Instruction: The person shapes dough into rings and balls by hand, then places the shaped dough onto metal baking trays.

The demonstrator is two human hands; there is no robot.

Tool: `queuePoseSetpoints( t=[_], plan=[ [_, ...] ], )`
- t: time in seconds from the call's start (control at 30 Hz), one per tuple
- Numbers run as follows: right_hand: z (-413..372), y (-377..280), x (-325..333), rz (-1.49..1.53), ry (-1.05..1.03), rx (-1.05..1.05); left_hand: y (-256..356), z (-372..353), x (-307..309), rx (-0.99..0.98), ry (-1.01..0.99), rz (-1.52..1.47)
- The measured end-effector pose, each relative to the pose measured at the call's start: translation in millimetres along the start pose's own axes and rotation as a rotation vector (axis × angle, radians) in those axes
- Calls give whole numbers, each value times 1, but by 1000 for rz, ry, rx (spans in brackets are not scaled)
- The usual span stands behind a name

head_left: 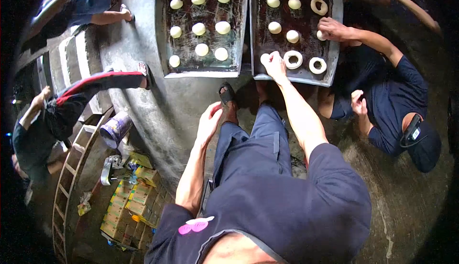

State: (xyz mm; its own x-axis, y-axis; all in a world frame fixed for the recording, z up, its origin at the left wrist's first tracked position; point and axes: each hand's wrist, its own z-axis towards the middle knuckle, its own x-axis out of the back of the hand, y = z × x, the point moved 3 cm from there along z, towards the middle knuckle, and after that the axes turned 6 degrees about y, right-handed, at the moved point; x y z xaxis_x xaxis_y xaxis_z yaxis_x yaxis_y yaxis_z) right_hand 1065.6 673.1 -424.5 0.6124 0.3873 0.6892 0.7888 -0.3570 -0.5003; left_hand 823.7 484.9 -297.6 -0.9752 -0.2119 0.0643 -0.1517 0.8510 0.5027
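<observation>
My right hand (pixel 275 66) is at the front left corner of the right metal tray (pixel 296 79). Its fingers are closed on a dough ball (pixel 264 59), partly hidden by them. Just right of it lies a dough ring (pixel 292 60), with a second dough ring (pixel 317 65) in the tray's front right corner. My left hand (pixel 209 120) hangs above the floor, short of the trays, its fingers loosely bent and apart with nothing in them. Several round dough balls (pixel 202 49) sit in rows on the left metal tray (pixel 201 74).
At the right, a co-worker's hand (pixel 333 28) touches a dough ball by the tray's right side. A further dough ring (pixel 319 6) lies behind it. Other people stand at the left, near a wooden ladder (pixel 71 168), a bucket (pixel 116 129) and stacked yellow boxes (pixel 129 206).
</observation>
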Motion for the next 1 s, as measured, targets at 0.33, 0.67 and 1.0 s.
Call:
queuePoseSetpoints(
  t=[0.33, 0.67, 1.0],
  plan=[
    [-189, -173, 72, 905, -183, -105, 116, -32, -17, -440, -309, -369],
    [-254, -267, 70, 352, 34, 527, 129, -106, 65, -450, -240, -812],
    [-310, -273, 47, 919, -659, -14, 136, -136, 118, -392, -529, -1035]
  ],
)
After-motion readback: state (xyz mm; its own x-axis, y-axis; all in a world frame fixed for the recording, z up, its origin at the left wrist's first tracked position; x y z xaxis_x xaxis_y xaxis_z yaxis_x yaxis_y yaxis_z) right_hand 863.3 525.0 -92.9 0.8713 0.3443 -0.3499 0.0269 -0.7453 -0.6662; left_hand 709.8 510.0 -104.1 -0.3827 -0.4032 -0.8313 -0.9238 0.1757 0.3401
